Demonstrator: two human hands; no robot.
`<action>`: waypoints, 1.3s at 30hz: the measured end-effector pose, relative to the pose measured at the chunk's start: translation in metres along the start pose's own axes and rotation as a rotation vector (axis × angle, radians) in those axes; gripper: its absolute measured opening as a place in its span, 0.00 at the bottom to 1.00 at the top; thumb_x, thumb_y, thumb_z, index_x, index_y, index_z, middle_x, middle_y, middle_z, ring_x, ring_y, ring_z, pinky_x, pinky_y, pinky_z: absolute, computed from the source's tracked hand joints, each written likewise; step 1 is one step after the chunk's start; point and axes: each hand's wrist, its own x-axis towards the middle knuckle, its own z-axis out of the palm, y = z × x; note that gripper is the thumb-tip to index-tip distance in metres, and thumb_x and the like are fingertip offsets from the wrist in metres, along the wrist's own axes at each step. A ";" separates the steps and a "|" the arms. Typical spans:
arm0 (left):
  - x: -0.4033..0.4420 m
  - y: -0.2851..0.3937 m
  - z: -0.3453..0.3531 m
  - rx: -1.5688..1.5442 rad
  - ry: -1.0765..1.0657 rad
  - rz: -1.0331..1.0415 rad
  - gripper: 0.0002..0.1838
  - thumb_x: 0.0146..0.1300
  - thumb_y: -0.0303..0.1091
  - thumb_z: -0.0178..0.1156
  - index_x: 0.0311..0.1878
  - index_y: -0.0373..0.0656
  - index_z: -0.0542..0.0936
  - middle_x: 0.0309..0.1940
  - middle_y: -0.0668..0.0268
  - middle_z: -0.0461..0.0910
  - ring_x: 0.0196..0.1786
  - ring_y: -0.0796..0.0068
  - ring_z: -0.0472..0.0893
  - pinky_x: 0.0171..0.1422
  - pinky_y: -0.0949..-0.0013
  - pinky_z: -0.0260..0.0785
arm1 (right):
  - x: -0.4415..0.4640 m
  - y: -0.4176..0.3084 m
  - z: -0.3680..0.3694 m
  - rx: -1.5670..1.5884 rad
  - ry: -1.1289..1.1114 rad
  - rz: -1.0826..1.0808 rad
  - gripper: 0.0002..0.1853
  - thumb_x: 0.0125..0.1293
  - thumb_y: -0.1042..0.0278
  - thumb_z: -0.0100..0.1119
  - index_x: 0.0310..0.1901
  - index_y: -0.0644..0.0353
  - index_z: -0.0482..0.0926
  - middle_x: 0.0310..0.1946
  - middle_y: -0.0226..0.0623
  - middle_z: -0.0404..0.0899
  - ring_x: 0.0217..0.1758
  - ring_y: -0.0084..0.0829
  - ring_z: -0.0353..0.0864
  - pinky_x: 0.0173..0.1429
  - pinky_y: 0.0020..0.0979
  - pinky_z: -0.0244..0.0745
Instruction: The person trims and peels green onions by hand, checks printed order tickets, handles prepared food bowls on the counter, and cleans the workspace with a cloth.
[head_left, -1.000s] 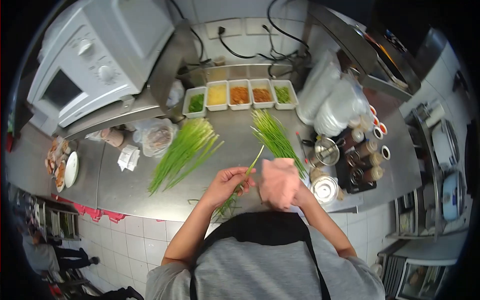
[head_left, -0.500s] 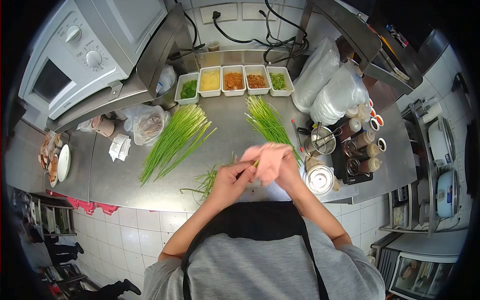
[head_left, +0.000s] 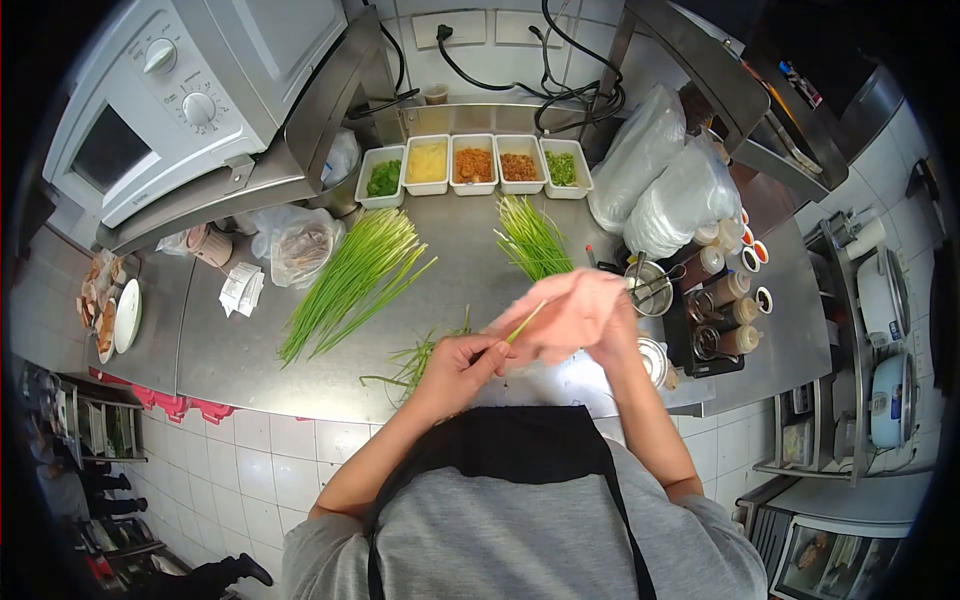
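My left hand (head_left: 462, 368) pinches a short green chive stalk (head_left: 526, 322), whose pale end points up and right. My right hand (head_left: 615, 338) grips a pink cloth (head_left: 565, 308), which is spread out and blurred by motion; its fingers are partly hidden by it. Below the cloth's left side lies a small heap of loose green trimmings (head_left: 408, 368), close to my left hand. A large bundle of chives (head_left: 355, 285) rests on the steel counter at the left. A smaller chive bundle (head_left: 532, 240) lies beyond the cloth, its lower end covered.
Several white tubs (head_left: 473, 165) of chopped ingredients line the counter's back. Plastic bags (head_left: 680, 190), sauce bottles (head_left: 735, 310) and a metal pot (head_left: 652, 290) crowd the right. A microwave (head_left: 190, 90) hangs over the left; paper slips (head_left: 240, 290) lie below it.
My right hand has moved right and away from my left, drawing the pink cloth off the chive stalk, more of which now shows. The left hand stays nearly in place.
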 end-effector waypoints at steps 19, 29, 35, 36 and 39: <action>0.009 0.001 0.000 -0.230 -0.086 0.005 0.14 0.70 0.34 0.48 0.48 0.35 0.78 0.33 0.68 0.79 0.32 0.82 0.75 0.38 0.78 0.68 | -0.016 0.006 0.050 -0.557 -0.177 0.028 0.06 0.59 0.74 0.63 0.36 0.66 0.81 0.32 0.31 0.75 0.32 0.17 0.74 0.35 0.18 0.70; 0.006 0.000 0.002 -0.030 0.183 0.082 0.13 0.67 0.35 0.53 0.42 0.34 0.79 0.30 0.66 0.82 0.35 0.82 0.79 0.42 0.75 0.71 | -0.018 0.006 0.053 -0.524 -0.124 0.156 0.06 0.60 0.73 0.61 0.31 0.68 0.80 0.27 0.29 0.72 0.27 0.18 0.75 0.32 0.19 0.71; 0.006 0.003 0.002 -0.241 0.128 0.033 0.09 0.63 0.30 0.58 0.39 0.34 0.81 0.28 0.68 0.81 0.34 0.84 0.78 0.40 0.77 0.71 | -0.018 0.011 0.053 -0.619 -0.165 0.135 0.08 0.61 0.71 0.61 0.30 0.68 0.79 0.26 0.28 0.70 0.25 0.17 0.74 0.30 0.19 0.68; 0.006 0.004 0.003 -0.303 0.105 0.035 0.08 0.62 0.29 0.59 0.39 0.34 0.81 0.28 0.68 0.81 0.34 0.84 0.78 0.40 0.78 0.71 | -0.017 0.012 0.053 -0.631 -0.173 0.119 0.08 0.61 0.71 0.61 0.31 0.68 0.79 0.27 0.28 0.70 0.25 0.17 0.73 0.29 0.19 0.68; 0.008 -0.002 -0.006 -0.213 0.116 0.008 0.07 0.60 0.27 0.61 0.40 0.34 0.81 0.28 0.67 0.81 0.34 0.84 0.78 0.40 0.78 0.71 | -0.017 0.005 0.062 -0.767 -0.216 0.077 0.08 0.63 0.72 0.57 0.29 0.68 0.78 0.27 0.31 0.71 0.26 0.19 0.73 0.32 0.20 0.68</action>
